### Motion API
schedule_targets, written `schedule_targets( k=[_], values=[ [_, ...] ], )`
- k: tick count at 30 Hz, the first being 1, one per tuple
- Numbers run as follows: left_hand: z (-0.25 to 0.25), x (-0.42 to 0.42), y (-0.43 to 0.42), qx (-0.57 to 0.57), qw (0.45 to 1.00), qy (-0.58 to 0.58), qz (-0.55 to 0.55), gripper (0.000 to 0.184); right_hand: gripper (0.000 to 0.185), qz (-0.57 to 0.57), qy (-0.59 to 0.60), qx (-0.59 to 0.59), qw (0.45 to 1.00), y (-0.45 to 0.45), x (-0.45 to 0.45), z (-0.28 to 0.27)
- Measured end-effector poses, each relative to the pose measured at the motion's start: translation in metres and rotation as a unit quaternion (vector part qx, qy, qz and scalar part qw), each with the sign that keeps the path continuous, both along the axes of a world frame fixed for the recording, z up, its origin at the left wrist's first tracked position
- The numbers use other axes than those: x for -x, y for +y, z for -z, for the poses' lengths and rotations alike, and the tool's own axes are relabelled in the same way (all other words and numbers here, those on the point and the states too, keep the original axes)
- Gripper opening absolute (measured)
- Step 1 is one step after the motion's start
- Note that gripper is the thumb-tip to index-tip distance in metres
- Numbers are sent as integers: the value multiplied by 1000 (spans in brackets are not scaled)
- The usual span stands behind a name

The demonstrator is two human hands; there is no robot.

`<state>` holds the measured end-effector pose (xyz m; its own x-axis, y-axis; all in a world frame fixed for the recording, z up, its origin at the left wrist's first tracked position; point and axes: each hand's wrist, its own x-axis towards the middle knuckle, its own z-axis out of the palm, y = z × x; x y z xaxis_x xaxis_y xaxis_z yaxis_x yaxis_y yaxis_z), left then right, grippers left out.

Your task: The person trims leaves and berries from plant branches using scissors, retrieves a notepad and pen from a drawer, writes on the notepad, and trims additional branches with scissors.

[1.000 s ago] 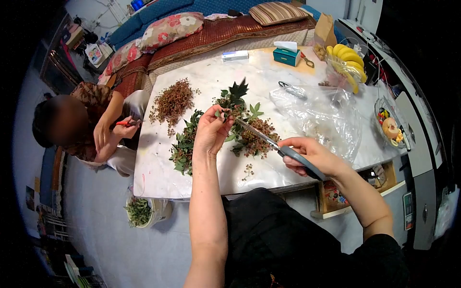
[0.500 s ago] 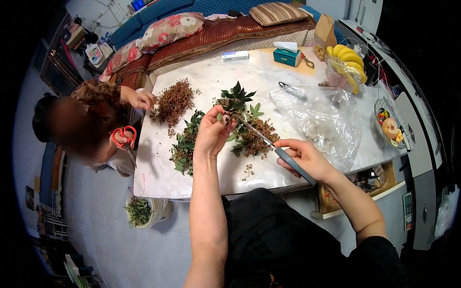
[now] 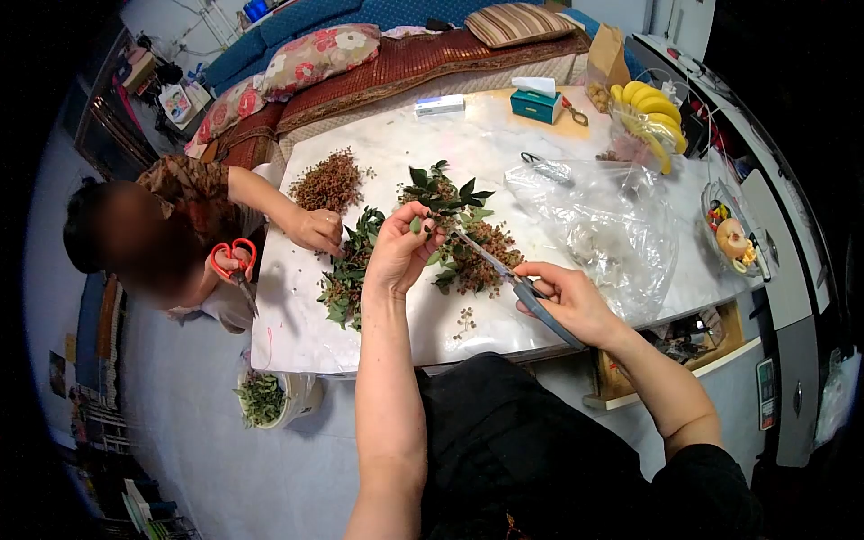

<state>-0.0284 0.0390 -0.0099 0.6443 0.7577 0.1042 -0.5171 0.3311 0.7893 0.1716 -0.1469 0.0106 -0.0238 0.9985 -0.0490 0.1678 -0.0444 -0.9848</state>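
Leafy berry sprig point(image 3: 447, 192) is near the middle of the frame, over the surface point(image 3: 409, 346), its dark leaves spreading up and to the right. The left hand point(image 3: 399, 250) has its grip pinched on the sprig's stem between thumb and fingers. Right of centre, the right hand point(image 3: 576, 304) has its grip closed around the handles of grey-handled scissors point(image 3: 531, 301); the blades point to the upper left, tips just beside the left fingertips, and whether they touch the stem cannot be told. Beneath the blades lies a heap of berry clusters point(image 3: 486, 261), with a small loose cluster point(image 3: 465, 321) below it.

Left of centre is a leafy heap point(image 3: 340, 292), and above it a brown berry pile point(image 3: 324, 180). At the left of the frame, a co-worker holds red-handled scissors point(image 3: 238, 277) in one hand and reaches the other hand point(image 3: 318, 232) to the leafy heap's upper edge. A clear plastic bag point(image 3: 621, 225) lies right of centre; a bucket point(image 3: 301, 402) of leaves stands at lower left.
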Motion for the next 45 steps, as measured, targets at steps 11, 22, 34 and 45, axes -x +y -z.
schedule_targets(
  k=[11, 22, 34, 45],
  values=[
    [8, 6, 7, 57, 998, -33, -19, 27, 41, 54, 156, 67, 984, -5, -1, 16],
    [11, 6, 9, 83, 992, -96, -3, 33, 42, 86, 81, -5, 993, -9, -1, 14],
    [7, 1, 4, 26, 999, -11, -42, 28, 41, 16, 44, -19, 999, -1, 5, 19],
    [7, -3, 3, 5, 999, 35, -30, 24, 39, 48, -34, -46, 997, 0, 8, 9]
  ],
)
